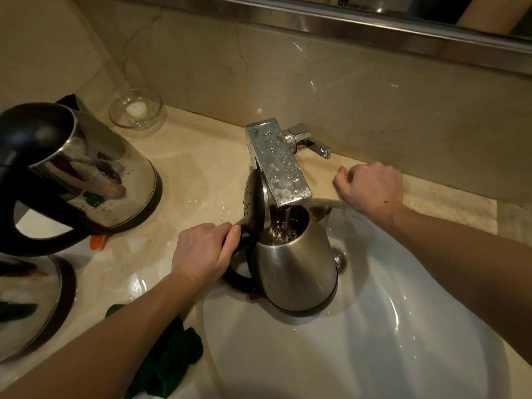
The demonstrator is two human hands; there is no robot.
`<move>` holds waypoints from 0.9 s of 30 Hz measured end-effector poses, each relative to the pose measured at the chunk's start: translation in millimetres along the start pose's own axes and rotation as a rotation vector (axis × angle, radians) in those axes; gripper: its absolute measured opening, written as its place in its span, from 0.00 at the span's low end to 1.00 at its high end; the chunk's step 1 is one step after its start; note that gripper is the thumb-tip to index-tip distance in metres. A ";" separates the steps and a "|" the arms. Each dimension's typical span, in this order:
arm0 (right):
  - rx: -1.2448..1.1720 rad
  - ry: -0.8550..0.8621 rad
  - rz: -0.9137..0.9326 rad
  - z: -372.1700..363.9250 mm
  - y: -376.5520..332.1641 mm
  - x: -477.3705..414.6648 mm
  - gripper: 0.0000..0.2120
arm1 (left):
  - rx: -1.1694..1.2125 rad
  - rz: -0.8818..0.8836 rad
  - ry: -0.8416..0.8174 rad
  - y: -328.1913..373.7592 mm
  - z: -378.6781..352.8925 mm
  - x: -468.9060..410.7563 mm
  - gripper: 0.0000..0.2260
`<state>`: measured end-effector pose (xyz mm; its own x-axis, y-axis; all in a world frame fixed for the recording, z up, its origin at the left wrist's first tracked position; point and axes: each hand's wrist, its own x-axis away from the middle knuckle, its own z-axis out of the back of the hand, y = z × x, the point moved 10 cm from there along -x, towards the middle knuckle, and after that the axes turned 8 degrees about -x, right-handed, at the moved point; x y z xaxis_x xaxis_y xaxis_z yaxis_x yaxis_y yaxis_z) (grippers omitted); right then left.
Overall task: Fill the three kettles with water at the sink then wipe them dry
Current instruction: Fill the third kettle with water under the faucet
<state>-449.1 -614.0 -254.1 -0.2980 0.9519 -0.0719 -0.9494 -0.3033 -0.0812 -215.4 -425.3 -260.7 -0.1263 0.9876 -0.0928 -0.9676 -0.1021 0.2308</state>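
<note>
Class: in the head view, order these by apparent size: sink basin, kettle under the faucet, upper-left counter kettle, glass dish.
1. sink basin
2-3. upper-left counter kettle looks bigger than kettle under the faucet, but sits nearer the camera: unranked.
4. glass dish

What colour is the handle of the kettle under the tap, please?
The handle is black; head view.
</note>
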 end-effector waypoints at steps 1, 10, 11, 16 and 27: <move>-0.001 -0.001 -0.003 -0.1 0.3 0.0 0.28 | 0.001 0.001 -0.002 -0.4 -0.5 0.1 0.21; 0.004 -0.008 -0.004 0.3 0.2 0.4 0.28 | -0.012 0.006 -0.007 -1.2 -1.1 0.0 0.24; 0.006 -0.009 -0.005 0.3 -0.2 0.5 0.27 | -0.016 0.008 -0.010 -1.6 -1.7 0.0 0.26; 0.001 -0.005 0.001 1.5 -1.1 0.6 0.27 | -0.024 0.017 -0.020 -2.6 -3.3 0.1 0.27; -0.006 0.014 0.006 2.8 -1.4 0.5 0.27 | -0.024 0.035 -0.044 -3.4 -4.2 0.1 0.28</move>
<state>-448.2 -613.0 -251.3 -0.3025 0.9492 -0.0867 -0.9469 -0.3097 -0.0870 -213.0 -425.4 -265.5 -0.1509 0.9876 -0.0423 -0.9678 -0.1388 0.2099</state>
